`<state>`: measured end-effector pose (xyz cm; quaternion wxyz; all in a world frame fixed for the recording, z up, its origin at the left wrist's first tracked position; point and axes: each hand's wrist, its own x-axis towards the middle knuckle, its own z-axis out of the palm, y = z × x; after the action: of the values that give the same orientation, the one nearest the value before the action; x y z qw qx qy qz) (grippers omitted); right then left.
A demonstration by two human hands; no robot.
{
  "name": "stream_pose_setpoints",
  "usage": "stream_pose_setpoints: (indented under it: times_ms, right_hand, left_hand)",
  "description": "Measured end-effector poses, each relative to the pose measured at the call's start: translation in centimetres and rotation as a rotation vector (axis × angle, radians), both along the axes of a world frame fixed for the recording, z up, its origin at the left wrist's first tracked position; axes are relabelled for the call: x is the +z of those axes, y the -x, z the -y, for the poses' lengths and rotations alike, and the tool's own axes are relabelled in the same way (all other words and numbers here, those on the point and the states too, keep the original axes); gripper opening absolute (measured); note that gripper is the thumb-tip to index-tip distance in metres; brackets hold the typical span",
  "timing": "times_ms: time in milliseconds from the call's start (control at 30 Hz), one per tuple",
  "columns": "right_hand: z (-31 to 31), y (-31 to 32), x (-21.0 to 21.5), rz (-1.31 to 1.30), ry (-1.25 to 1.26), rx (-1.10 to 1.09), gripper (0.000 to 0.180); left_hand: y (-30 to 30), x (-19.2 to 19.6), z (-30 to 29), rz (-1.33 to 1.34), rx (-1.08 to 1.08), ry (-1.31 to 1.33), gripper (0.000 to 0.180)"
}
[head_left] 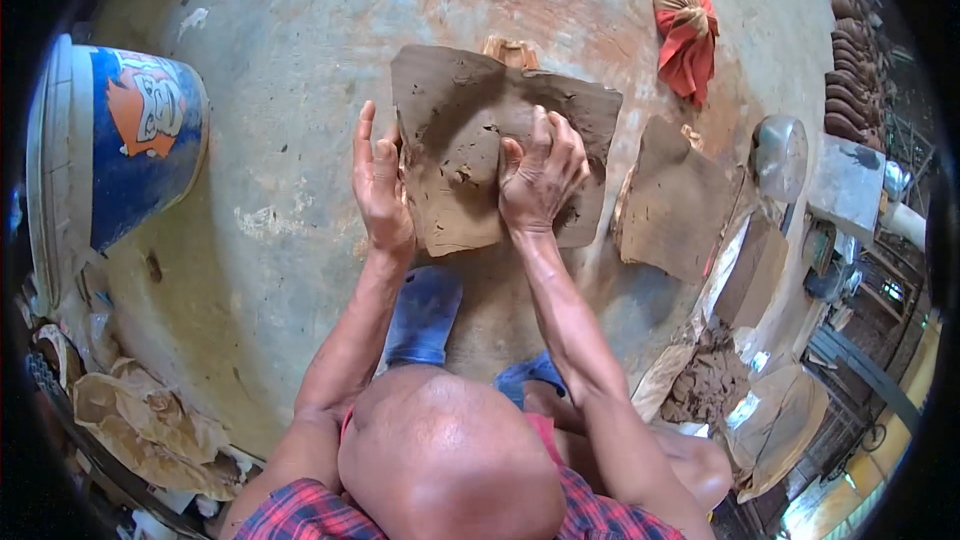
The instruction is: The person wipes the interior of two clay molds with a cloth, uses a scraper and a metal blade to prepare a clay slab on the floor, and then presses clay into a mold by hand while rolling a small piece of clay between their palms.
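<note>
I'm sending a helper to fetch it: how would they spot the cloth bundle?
On the pale floor, find the brown sheet under the right hand. The cloth bundle lies beyond, to the right. Its red and tan colouring sets it apart from the plain brown slab nearby.

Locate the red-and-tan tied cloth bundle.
In the head view, the tied cloth bundle lies on the floor at upper right, just beyond the flat clay slab and right of the clay sheet under the right hand.

Clay workshop: clay slabs [455,210], clay heap [707,377], stacked curved pieces [847,65].
</note>
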<state>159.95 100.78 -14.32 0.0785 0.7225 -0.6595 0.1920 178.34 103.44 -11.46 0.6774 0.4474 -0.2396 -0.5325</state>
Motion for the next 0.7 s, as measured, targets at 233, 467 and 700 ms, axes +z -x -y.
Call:
stream_pose_setpoints:
  times_ms: [233,467,700]
  right_hand:
    - [3.4,-3.5,6.3,1.036,0.196,0.299,0.081]
    - [2.3,-5.4,0.8,0.784,0.146,0.496,0.082]
    - [1.6,-6.1,-0.2,0.344,0.126,0.276,0.049]
  left_hand:
    - [0.7,-2.3,-0.9,-0.105,0.148,-0.169,0.064]
    - [-0.5,-3.5,-1.3,0.098,0.032,-0.245,0.058]
    - [0.4,-3.9,-1.3,-0.157,0.035,-0.064,0.061]
